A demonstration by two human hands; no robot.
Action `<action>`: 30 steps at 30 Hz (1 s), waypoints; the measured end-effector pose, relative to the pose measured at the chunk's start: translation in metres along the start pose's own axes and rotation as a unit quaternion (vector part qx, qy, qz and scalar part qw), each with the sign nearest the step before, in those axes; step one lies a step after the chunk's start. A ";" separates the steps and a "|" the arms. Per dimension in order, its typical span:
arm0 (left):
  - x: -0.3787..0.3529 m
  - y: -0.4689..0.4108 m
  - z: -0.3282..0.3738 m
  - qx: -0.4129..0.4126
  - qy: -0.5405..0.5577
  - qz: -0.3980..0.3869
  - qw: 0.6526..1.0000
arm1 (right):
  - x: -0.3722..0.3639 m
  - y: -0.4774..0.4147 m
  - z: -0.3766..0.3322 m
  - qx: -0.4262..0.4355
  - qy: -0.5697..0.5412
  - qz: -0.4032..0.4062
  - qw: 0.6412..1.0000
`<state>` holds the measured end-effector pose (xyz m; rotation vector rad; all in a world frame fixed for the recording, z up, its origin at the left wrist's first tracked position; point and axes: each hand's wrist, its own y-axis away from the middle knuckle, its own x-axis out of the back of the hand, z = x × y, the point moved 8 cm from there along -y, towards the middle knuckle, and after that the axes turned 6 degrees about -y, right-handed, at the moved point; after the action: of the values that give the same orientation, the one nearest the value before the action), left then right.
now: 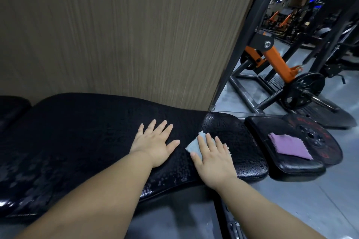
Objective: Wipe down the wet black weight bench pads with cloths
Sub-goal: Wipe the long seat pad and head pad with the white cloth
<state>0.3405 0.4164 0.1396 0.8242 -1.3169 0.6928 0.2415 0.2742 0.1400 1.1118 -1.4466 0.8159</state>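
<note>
At the far left, the corner of an end pad shows, too dark to say whether it is wet. The long pad next to it carries blotches of water over its left half and fine beads along its front edge and right end, so the wiping looks barely begun and nearly all of this surface is left to do. The left hand lies palm down on the pad's middle with its fingers straight and spread, holding nothing; it seems to serve as a brace. Just to its right, the grey cloth lies flat on the pad under the right hand, whose straight, slightly fanned fingers press it down rather than pinch it, with the forearm reaching in from the lower right. Beads glisten on the pad beyond the fingertips, which is probably the next patch to wipe. Further right, the small pad holds the purple cloth, which lies unused beside a plate. That pad also appears not yet wiped.
</note>
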 end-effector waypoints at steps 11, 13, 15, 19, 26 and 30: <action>-0.006 0.053 -0.027 0.010 0.009 -0.018 1.000 | -0.007 0.013 -0.042 0.011 0.007 -0.017 1.000; -0.007 0.066 -0.039 0.019 0.008 -0.022 1.000 | -0.010 0.015 -0.053 0.017 0.009 -0.022 1.000; -0.007 0.078 -0.054 0.029 0.010 -0.026 0.999 | -0.012 0.016 -0.066 0.024 0.009 -0.023 0.999; -0.009 0.104 -0.089 0.057 0.013 -0.026 0.998 | -0.018 0.019 -0.097 0.047 0.012 -0.027 0.998; -0.008 0.142 -0.143 0.108 0.019 -0.016 0.994 | -0.030 0.018 -0.160 0.094 0.017 -0.041 0.995; -0.009 0.162 -0.174 0.134 0.019 -0.002 0.991 | -0.037 0.017 -0.197 0.119 0.021 -0.048 0.992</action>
<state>0.3004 0.6511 0.1406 1.0237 -1.2030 0.8901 0.2913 0.4693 0.1402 1.3249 -1.2733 0.9555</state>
